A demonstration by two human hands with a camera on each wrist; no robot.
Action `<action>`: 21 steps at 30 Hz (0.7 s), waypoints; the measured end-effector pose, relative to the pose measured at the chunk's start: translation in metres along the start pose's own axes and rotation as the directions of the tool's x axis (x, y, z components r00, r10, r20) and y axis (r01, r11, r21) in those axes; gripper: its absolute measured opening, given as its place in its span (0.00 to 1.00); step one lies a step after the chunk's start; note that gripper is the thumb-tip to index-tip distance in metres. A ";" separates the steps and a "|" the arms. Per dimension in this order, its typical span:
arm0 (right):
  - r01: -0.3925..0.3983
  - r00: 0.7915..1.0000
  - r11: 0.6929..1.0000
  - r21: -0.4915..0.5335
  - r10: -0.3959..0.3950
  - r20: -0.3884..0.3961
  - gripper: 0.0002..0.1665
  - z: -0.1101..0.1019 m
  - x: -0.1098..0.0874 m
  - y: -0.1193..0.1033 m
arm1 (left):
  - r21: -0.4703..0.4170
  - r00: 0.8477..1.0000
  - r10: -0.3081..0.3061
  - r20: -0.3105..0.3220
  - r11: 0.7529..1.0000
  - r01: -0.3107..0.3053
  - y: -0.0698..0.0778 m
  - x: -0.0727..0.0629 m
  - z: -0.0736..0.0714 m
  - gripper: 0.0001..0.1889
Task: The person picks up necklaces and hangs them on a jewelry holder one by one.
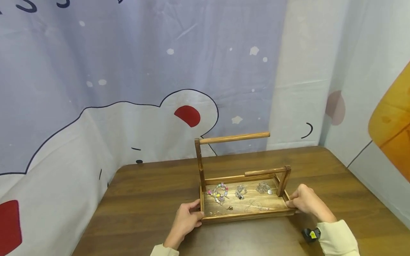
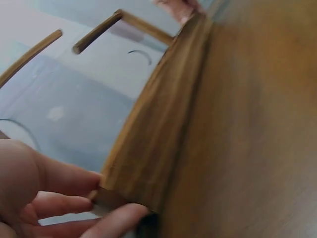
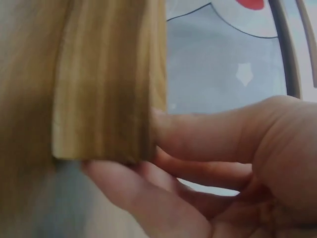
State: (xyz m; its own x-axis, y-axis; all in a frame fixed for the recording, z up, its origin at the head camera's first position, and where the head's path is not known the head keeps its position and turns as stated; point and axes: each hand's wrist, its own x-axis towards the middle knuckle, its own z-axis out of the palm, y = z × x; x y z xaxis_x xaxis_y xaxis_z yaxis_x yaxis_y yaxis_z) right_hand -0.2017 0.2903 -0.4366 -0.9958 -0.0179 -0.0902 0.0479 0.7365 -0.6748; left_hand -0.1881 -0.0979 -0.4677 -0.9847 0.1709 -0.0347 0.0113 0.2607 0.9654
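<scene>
A shallow wooden jewelry stand has a tray base with a tall post and bar at its left and a shorter post and bar at its right. Inside lie a colorful beaded bracelet, silver chains, a small ring and other fine pieces. My left hand grips the tray's front left corner, thumb and fingers about its end. At the opposite end, my right hand pinches the wall; the right wrist view shows thumb and fingers around the front corner.
Beneath the stand is a brown wooden table. Behind it hangs a printed curtain. A black device with a yellow mark sits at my right wrist, beside the pale sleeve.
</scene>
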 end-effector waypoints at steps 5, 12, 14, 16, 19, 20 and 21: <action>0.040 0.996 0.998 0.049 -0.044 0.079 0.04 -0.009 0.007 0.007 | 0.028 0.999 -0.035 0.042 0.999 0.034 0.008 0.004 -0.001 0.30; 0.032 0.986 0.990 0.139 -0.054 0.158 0.09 -0.009 0.011 0.011 | -0.002 0.987 -0.092 0.129 0.996 0.093 0.011 0.005 -0.011 0.32; 0.045 0.981 0.989 0.143 -0.071 0.183 0.10 -0.010 0.012 0.011 | -0.006 0.984 -0.099 0.146 0.995 0.101 0.011 0.006 -0.013 0.33; 0.059 0.977 0.988 0.146 -0.087 0.195 0.10 -0.012 0.013 0.011 | -0.009 0.982 -0.099 0.160 0.995 0.102 0.012 0.008 -0.013 0.34; 0.068 0.972 0.987 0.146 -0.099 0.214 0.11 -0.017 0.015 0.012 | -0.009 0.975 -0.112 0.191 0.993 0.116 0.014 0.013 -0.013 0.36; 0.068 0.970 0.987 0.147 -0.100 0.220 0.11 -0.018 0.016 0.012 | -0.008 0.972 -0.118 0.202 0.992 0.122 0.015 0.014 -0.013 0.36; 0.070 0.970 0.987 0.146 -0.102 0.223 0.12 -0.020 0.016 0.013 | -0.007 0.970 -0.123 0.212 0.992 0.128 0.016 0.016 -0.013 0.37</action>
State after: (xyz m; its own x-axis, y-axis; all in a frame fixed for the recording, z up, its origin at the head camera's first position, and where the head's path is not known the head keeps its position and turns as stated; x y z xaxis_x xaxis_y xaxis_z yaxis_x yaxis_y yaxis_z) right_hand -0.2189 0.3127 -0.4323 -0.9528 -0.2430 -0.1819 -0.0112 0.6269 -0.7790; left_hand -0.2060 -0.1033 -0.4499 -0.9193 0.3346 -0.2072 -0.1157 0.2734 0.9549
